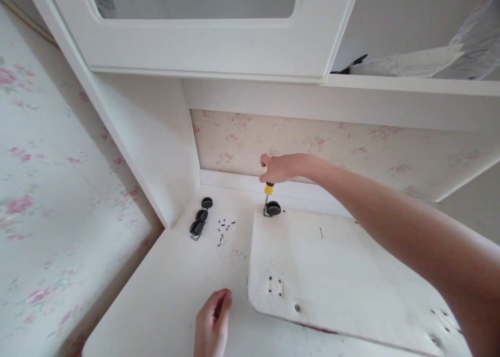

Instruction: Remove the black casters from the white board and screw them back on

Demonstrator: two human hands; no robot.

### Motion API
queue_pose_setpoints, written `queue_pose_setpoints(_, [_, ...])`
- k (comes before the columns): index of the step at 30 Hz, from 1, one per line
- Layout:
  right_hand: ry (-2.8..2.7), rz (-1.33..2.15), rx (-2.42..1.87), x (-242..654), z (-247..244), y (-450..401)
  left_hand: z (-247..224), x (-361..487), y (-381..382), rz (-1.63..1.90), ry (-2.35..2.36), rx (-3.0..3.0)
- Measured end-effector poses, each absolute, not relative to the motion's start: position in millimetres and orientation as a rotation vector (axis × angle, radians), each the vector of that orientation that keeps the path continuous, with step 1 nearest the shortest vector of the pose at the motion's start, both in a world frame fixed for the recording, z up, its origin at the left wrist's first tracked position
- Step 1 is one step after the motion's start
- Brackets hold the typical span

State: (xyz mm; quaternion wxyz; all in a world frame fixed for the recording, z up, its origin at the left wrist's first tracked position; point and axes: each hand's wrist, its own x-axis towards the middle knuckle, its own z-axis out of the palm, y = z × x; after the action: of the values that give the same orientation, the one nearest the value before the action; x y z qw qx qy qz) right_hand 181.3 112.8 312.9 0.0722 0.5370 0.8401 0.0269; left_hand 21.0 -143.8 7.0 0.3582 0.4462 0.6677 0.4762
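Observation:
My right hand (283,168) is closed around the handle of a screwdriver (269,189) with a black and yellow grip. Its shaft points down to the metal plate of a black caster wheel (273,208), which sits at the far left corner of a white board (304,263). My left hand (213,318) hovers over the desk near the board's front left corner, fingers curled together; whether anything is in them is hidden. Loose dark screws (222,237) lie scattered on the desk, left of the board. Beside them stand three more black casters (201,216) in a row.
The white desk (156,300) runs beneath the board. A white cabinet (207,50) hangs low above, with an open shelf holding plastic-wrapped things at its right. A side panel (144,123) rises at the left. Screw holes (275,287) mark the board's near left corner.

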Motion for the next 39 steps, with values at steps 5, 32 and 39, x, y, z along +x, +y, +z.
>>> queue_pose_setpoints(5, [2.414, 0.081, 1.595, 179, 316, 109, 8, 22, -142, 1.241, 1.716, 1.175])
queue_pose_setpoints(32, [2.466, 0.155, 1.468, 176, 313, 104, 4, 23, -140, 1.242, 1.718, 1.239])
queue_pose_setpoints(39, [2.458, 0.204, 1.445, 174, 313, 103, 1, 22, -141, 1.213, 1.716, 1.273])
